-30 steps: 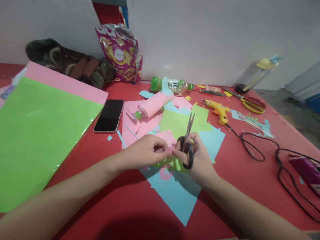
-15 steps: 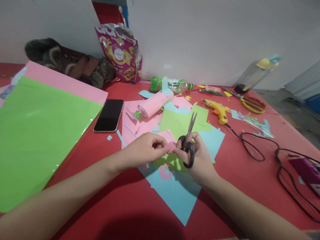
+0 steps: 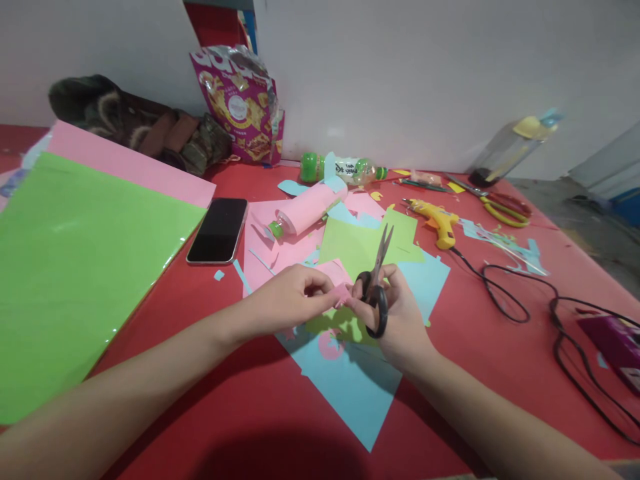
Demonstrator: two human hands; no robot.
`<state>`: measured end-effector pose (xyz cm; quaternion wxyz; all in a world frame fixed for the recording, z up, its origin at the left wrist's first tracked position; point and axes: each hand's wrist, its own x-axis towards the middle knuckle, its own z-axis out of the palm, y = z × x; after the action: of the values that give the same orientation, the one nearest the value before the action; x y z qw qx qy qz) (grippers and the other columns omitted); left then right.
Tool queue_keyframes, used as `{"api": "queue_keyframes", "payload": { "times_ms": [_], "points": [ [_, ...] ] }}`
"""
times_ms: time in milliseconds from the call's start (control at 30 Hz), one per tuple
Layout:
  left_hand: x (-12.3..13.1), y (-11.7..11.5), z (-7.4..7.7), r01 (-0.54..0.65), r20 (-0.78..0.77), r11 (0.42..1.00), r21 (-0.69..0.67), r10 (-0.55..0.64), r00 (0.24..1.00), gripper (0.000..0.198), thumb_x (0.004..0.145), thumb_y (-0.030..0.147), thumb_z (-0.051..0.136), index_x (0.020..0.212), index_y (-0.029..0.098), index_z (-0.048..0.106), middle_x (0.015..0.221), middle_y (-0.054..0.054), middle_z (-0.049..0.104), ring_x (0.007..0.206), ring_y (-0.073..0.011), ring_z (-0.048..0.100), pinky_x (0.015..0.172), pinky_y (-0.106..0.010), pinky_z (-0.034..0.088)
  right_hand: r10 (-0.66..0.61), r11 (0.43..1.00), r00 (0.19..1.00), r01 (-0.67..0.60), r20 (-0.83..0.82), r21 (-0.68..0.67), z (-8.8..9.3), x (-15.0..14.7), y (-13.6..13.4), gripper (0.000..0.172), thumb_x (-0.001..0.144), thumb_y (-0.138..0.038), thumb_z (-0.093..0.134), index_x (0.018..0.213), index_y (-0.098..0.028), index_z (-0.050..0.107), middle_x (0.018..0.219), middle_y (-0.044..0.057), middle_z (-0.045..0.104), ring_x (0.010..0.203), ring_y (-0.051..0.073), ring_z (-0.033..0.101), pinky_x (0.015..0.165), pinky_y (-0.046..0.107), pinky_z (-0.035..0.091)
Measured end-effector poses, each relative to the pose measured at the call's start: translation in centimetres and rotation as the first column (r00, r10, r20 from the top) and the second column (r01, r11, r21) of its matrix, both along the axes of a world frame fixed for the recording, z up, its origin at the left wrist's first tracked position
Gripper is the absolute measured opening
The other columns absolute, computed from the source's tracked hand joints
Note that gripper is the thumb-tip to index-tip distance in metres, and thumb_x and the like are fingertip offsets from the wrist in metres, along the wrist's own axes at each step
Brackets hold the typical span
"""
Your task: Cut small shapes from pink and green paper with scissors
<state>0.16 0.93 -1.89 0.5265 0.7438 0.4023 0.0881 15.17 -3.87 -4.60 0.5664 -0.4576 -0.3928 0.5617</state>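
Note:
Between its thumb and fingers my left hand (image 3: 290, 298) pinches a small pink paper piece (image 3: 341, 295). My right hand (image 3: 400, 317) is closed around the black handles of a pair of scissors (image 3: 381, 257), whose blades point up and away, slightly apart. The right thumb and fingertip also touch the edge of the pink piece. Beneath the hands lie light blue paper (image 3: 360, 400) and green paper (image 3: 345, 325). A round pink cutout (image 3: 331, 344) with a star-shaped hole rests on them. Just beyond is a bottle wrapped in pink paper (image 3: 310, 210).
A phone (image 3: 219, 231) and green sheets (image 3: 85, 267) lie left. A yellow glue gun (image 3: 435, 220) with a trailing black cord, paper scraps and yellow-handled scissors (image 3: 505, 209) are on the right. A green-capped bottle (image 3: 345, 169) and snack bag (image 3: 243, 107) are by the wall.
Both hands stay nearly in place. The pink paper piece has turned slightly between the fingertips, and the scissors have barely shifted.

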Motion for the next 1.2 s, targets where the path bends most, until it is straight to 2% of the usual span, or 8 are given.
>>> {"api": "queue_keyframes", "payload": {
  "times_ms": [267, 467, 700, 867, 1200],
  "points": [
    [0.23, -0.03, 0.39, -0.017, 0.021, 1.0, -0.021, 0.017, 1.0, 0.036, 0.077, 0.041, 0.039, 0.053, 0.014, 0.044, 0.049, 0.003, 0.043, 0.045, -0.0071, 0.037, 0.045, -0.02, 0.029, 0.004, 1.0, 1.0, -0.004, 0.012, 0.02, -0.03, -0.09, -0.14, 0.04, 0.056, -0.009, 0.069, 0.069, -0.023, 0.034, 0.059, -0.008, 0.053, 0.052, 0.007, 0.048, 0.049, 0.02, 0.036],
    [0.25, 0.01, 0.23, -0.032, 0.017, 0.998, -0.059, 0.033, 0.999, 0.036, 0.077, 0.045, 0.04, 0.063, 0.014, 0.052, 0.051, 0.002, 0.046, 0.046, -0.0078, 0.039, 0.044, -0.019, 0.03, 0.007, 1.0, 1.0, -0.008, 0.015, 0.018, -0.01, -0.07, -0.07, 0.04, 0.056, -0.012, 0.071, 0.069, -0.022, 0.034, 0.059, -0.008, 0.053, 0.052, 0.007, 0.047, 0.049, 0.019, 0.036],
    [0.15, 0.02, 0.25, -0.058, 0.029, 0.994, -0.09, 0.06, 0.998, 0.035, 0.075, 0.045, 0.043, 0.066, 0.014, 0.055, 0.051, 0.002, 0.048, 0.047, -0.0082, 0.041, 0.045, -0.019, 0.031, 0.018, 1.0, 0.999, -0.019, 0.032, 0.02, 0.01, -0.07, -0.06, 0.039, 0.057, -0.016, 0.07, 0.069, -0.023, 0.033, 0.06, -0.008, 0.052, 0.053, 0.008, 0.048, 0.05, 0.021, 0.036],
    [0.2, 0.07, 0.08, -0.067, 0.09, 0.988, -0.137, 0.08, 0.993, 0.031, 0.074, 0.043, 0.046, 0.072, 0.014, 0.058, 0.055, 0.002, 0.051, 0.048, -0.0079, 0.043, 0.047, -0.02, 0.032, 0.025, 0.999, 0.999, -0.026, 0.043, 0.021, -0.07, -0.01, -0.12, 0.038, 0.059, -0.016, 0.069, 0.07, -0.023, 0.033, 0.061, -0.007, 0.051, 0.054, 0.008, 0.047, 0.049, 0.021, 0.036],
    [0.24, 0.08, -0.13, -0.076, 0.125, 0.98, -0.186, 0.1, 0.987, 0.031, 0.073, 0.042, 0.049, 0.066, 0.013, 0.056, 0.053, 0.002, 0.048, 0.049, -0.0084, 0.043, 0.049, -0.021, 0.033, 0.036, 0.999, 0.999, -0.036, 0.017, 0.007, -0.02, 0.0, -0.17, 0.038, 0.058, -0.018, 0.07, 0.07, -0.023, 0.033, 0.061, -0.007, 0.052, 0.053, 0.007, 0.047, 0.049, 0.021, 0.038]
  ]
}}
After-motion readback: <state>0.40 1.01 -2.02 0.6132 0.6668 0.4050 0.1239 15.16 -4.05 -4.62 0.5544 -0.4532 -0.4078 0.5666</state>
